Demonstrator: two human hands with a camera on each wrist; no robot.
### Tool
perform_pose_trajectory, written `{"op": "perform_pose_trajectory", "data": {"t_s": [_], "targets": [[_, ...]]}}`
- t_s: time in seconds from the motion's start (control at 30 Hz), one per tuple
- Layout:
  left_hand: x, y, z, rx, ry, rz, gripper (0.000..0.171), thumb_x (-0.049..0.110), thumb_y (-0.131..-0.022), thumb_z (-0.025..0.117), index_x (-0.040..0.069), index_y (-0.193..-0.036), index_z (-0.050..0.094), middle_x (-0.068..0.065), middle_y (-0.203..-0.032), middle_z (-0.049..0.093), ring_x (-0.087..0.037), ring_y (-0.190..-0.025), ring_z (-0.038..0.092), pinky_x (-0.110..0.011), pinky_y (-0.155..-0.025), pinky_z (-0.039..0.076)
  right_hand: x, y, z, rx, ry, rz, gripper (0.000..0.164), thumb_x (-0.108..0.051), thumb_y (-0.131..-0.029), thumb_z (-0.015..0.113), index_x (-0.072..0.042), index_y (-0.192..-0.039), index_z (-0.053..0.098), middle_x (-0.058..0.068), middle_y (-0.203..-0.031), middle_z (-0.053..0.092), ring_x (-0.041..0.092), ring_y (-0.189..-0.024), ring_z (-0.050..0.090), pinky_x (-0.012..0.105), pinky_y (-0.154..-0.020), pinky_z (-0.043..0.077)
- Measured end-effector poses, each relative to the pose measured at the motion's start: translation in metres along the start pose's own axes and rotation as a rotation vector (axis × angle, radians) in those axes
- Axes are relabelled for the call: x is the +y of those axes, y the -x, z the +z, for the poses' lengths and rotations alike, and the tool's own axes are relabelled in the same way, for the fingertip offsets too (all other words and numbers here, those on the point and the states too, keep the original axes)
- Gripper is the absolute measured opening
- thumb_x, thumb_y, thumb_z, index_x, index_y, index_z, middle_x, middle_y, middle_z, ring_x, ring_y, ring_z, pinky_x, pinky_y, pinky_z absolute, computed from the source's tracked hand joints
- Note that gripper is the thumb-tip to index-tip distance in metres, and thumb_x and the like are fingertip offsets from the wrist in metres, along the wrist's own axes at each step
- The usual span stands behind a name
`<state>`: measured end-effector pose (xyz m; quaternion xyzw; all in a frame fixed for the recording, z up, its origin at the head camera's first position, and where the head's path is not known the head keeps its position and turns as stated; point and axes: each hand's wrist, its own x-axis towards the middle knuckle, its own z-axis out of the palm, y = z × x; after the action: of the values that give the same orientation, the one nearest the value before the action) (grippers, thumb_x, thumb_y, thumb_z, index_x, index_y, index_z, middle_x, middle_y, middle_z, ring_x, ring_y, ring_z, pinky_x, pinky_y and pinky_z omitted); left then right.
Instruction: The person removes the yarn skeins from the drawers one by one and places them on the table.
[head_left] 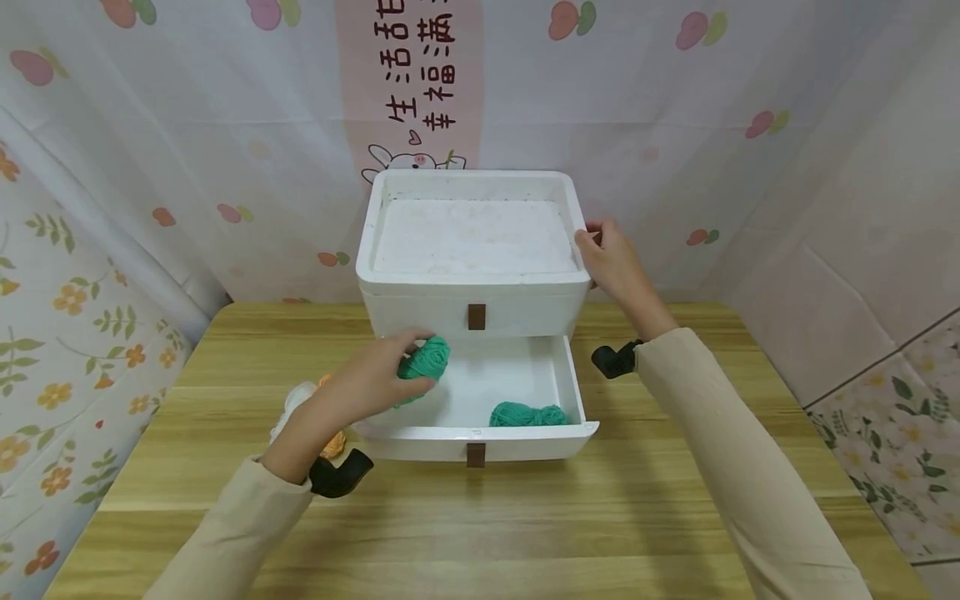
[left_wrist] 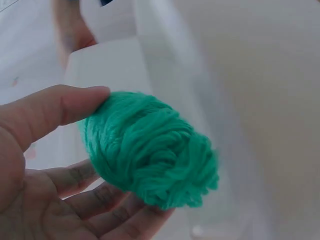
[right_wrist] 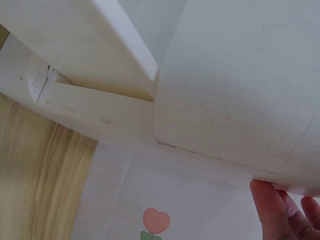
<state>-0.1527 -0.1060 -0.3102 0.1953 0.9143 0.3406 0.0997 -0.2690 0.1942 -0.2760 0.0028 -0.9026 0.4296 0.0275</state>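
Note:
A green ball of yarn (head_left: 431,358) is held between the thumb and fingers of my left hand (head_left: 375,379), above the left part of a pulled-out lower drawer (head_left: 487,383). The same yarn ball (left_wrist: 150,150) fills the middle of the left wrist view. A second green yarn ball (head_left: 528,415) lies in the drawer's front right corner. Some green shows below my left hand, mostly hidden by it. My right hand (head_left: 611,258) touches the right side of the white drawer unit (head_left: 476,287) near its top rim; its fingertips (right_wrist: 265,192) rest against the side wall.
White and orange yarn (head_left: 332,446) lies on the wooden table (head_left: 480,533) left of the drawer, partly behind my left forearm. The upper drawer with its brown tab (head_left: 476,317) is closed. A patterned curtain (head_left: 637,125) hangs behind the unit.

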Motion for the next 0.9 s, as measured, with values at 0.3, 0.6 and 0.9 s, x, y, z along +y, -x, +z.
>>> {"op": "perform_pose_trajectory", "data": {"t_s": [0.3, 0.6, 0.9], "targets": [[-0.010, 0.027, -0.031, 0.086, 0.151, -0.031, 0.057, 0.018, -0.090, 0.062, 0.005, -0.139, 0.036, -0.024, -0.123, 0.052, -0.039, -0.107, 0.055, -0.041, -0.078, 0.055, 0.002, -0.001, 0.001, 0.001, -0.006, -0.010, 0.051, -0.035, -0.098, 0.033, 0.000, -0.135, 0.034, 0.018, -0.117, 0.049, 0.025, -0.089, 0.053, 0.022, -0.055, 0.050], [-0.039, 0.057, -0.056, 0.161, 0.128, -0.095, 0.063, 0.028, -0.092, 0.058, 0.006, -0.143, 0.028, -0.023, -0.132, 0.046, -0.041, -0.115, 0.051, -0.048, -0.084, 0.051, 0.002, 0.001, 0.001, -0.004, -0.011, -0.013, 0.052, -0.036, -0.098, 0.032, 0.001, -0.135, 0.033, 0.019, -0.117, 0.048, 0.025, -0.088, 0.053, 0.022, -0.054, 0.050], [-0.083, 0.071, -0.064, 0.224, 0.049, -0.225, 0.069, 0.026, -0.093, 0.058, -0.002, -0.144, 0.021, -0.036, -0.130, 0.041, -0.053, -0.114, 0.045, -0.055, -0.083, 0.049, 0.001, 0.000, 0.000, -0.002, -0.009, -0.014, 0.052, -0.035, -0.098, 0.032, 0.001, -0.136, 0.032, 0.019, -0.117, 0.048, 0.024, -0.086, 0.053, 0.020, -0.054, 0.050]]}}
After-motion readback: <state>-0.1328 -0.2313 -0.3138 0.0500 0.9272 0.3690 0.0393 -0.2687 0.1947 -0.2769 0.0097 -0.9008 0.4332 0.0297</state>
